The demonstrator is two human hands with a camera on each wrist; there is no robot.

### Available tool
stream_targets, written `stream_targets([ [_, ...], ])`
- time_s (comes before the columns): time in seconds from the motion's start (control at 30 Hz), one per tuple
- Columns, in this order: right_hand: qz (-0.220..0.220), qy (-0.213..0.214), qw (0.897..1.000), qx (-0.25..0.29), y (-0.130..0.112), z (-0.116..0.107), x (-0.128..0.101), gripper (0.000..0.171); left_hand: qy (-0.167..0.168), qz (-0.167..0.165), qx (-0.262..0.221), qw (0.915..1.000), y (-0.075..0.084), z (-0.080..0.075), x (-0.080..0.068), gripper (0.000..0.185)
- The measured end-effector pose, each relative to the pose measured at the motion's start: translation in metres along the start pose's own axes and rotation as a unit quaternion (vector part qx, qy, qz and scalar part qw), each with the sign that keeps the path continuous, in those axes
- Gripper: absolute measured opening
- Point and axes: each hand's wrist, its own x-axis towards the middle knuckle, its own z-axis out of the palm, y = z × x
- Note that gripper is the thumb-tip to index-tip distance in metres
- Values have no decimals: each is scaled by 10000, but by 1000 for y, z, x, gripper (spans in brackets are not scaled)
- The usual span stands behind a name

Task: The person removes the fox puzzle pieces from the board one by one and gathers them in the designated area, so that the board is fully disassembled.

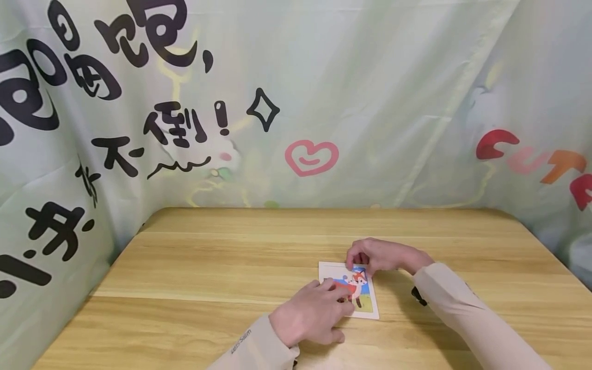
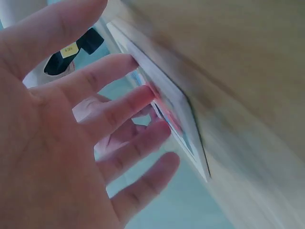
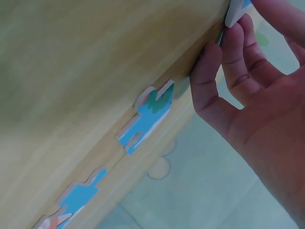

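Note:
A small picture puzzle (image 1: 365,304) with a fox and a white border lies on the wooden table. My left hand (image 1: 319,311) rests over its lower left part with fingers spread. In the left wrist view, the fingertips (image 2: 164,126) of that hand reach the puzzle's face. At the upper edge, my right hand (image 1: 381,255) is bent down with curled fingers. The right wrist view has it pinching a puzzle piece (image 3: 238,12), blue with a pale edge and mostly out of frame. Part of the picture is hidden under both hands.
In the right wrist view, a blue and green puzzle piece (image 3: 152,112) and another blue piece (image 3: 78,198) lie on the wood. A printed cloth (image 1: 370,103) hangs behind the wooden table (image 1: 208,257) and along its sides.

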Motion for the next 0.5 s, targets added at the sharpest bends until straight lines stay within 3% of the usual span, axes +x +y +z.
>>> stream_targets([
  [0.17,-7,12,10000,23,2,0,-1,37,92,192,-24,9998,3,-3,10,55],
  [0.5,-22,23,10000,-6,2,0,1,38,-253,-104,3,9996,8,-2,18,62],
])
